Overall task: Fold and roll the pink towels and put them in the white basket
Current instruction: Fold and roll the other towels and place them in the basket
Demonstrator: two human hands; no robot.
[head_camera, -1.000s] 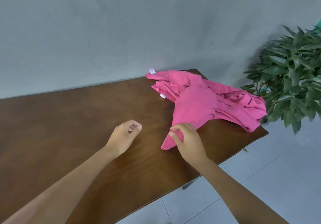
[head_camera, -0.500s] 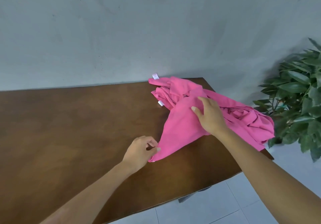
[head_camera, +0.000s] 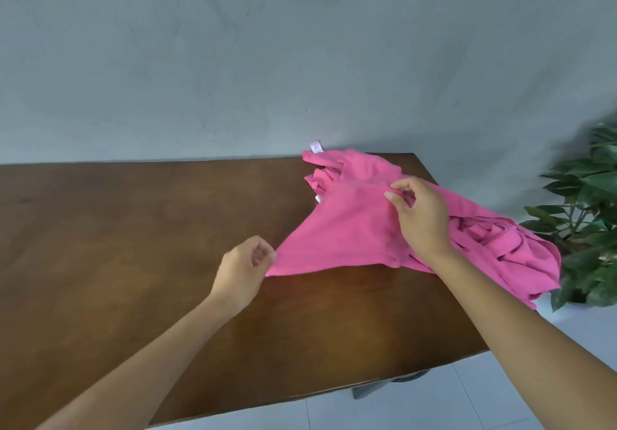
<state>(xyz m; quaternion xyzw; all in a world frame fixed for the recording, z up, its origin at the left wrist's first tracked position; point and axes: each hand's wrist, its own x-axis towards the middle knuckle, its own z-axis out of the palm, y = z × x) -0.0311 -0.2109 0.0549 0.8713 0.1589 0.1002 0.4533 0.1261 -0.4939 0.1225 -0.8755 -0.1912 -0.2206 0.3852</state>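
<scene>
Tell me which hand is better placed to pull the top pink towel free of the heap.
Left, probably. The left hand already pinches the top pink cloth towel's near corner, toward bare brown wooden table; the right hand pinches it over the heap.

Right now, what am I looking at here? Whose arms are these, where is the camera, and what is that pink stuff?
No machine here: a person wears a camera on the head, looking down at their own bare arms. On the brown table lies a heap of pink towels. The left hand pinches one corner of the top towel; the right hand pinches it further back. A plant stands at right. No basket shows.
</scene>
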